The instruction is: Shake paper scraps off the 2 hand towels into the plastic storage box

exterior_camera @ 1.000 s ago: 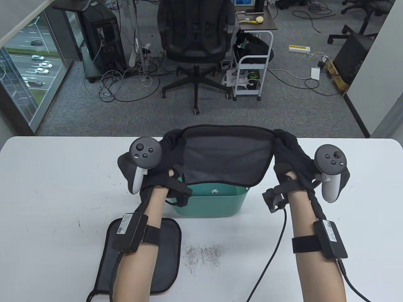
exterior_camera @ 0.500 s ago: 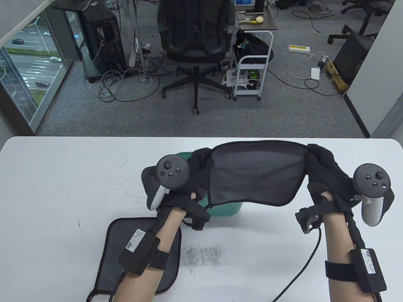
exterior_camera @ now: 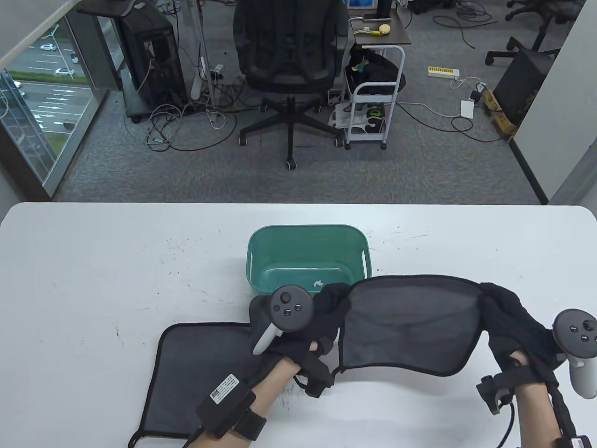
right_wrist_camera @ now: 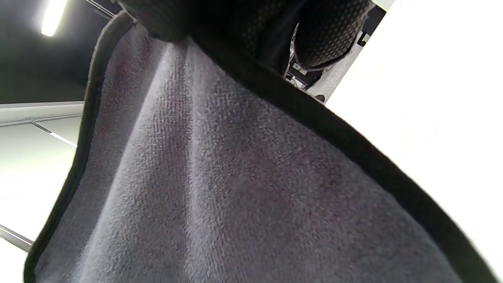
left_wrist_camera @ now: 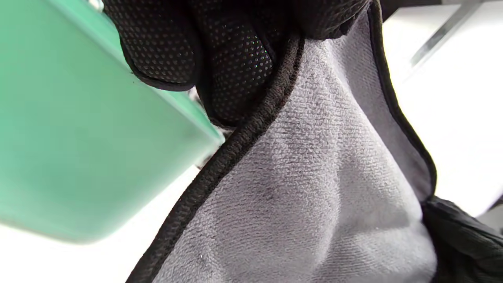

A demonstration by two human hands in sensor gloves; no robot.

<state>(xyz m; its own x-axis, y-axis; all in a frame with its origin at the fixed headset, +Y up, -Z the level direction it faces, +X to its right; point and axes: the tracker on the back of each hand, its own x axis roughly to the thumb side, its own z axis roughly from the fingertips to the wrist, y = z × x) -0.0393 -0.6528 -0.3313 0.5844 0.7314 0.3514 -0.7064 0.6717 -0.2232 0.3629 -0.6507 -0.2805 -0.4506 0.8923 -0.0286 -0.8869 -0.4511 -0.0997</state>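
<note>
We hold the dark grey black-edged hand towel [exterior_camera: 410,322] by its top corners, left hand [exterior_camera: 303,326] & right hand [exterior_camera: 513,322] each w/ pinching grip, near the teal plastic storage box [exterior_camera: 261,252]. Shake looks done; next, lay it on the bench, take 2nd grey towel [exterior_camera: 196,368].

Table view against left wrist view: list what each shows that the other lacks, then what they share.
Only the table view shows the second towel lying flat on the table, the right hand gripping the held towel's other end, the inside of the green storage box with a white scrap, and the office chair beyond.

Only the left wrist view shows the left hand's dotted fingertips pinching the towel's black hem, and the towel's weave.

Both show the left hand, the held towel and the box.
</note>
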